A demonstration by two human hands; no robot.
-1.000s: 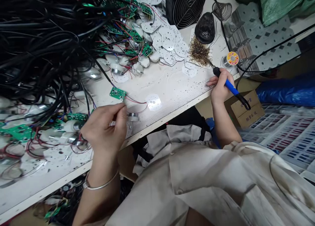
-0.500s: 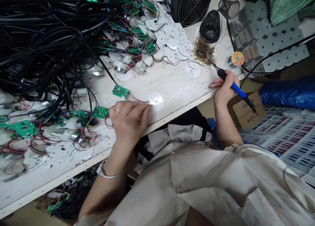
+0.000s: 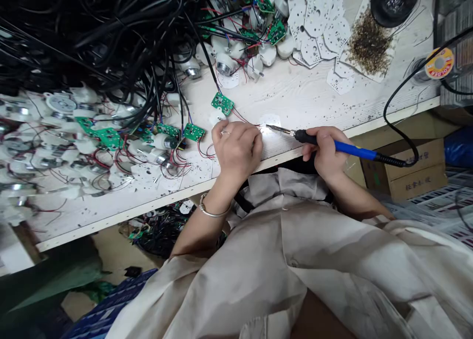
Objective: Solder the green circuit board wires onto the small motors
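Item 1: blue-and-black-handled soldering iron (image 3: 349, 149), grasped in the right hand (image 3: 327, 152); we judge it light, rigid, probably hot-tipped, best held by its handle. Item 2: thin white roundish plate (image 3: 272, 119), flat on the pale wooden bench (image 3: 284, 93) under the iron's tip; likely light, stiff, apt to slide; we favour its rim. Item 3: fine red wires (image 3: 244, 118), seemingly limp, fragile. Left hand (image 3: 238, 144): fingers bunched beside the plate; we cannot tell whether they pinch a wire.

1 head-worn camera looks forward and steeply down over the person's shirt (image 3: 254, 260), near enough to frame the hands (image 3: 238, 149) around mid-view; the surface (image 3: 306, 95) slants across, its front edge rising rightward.
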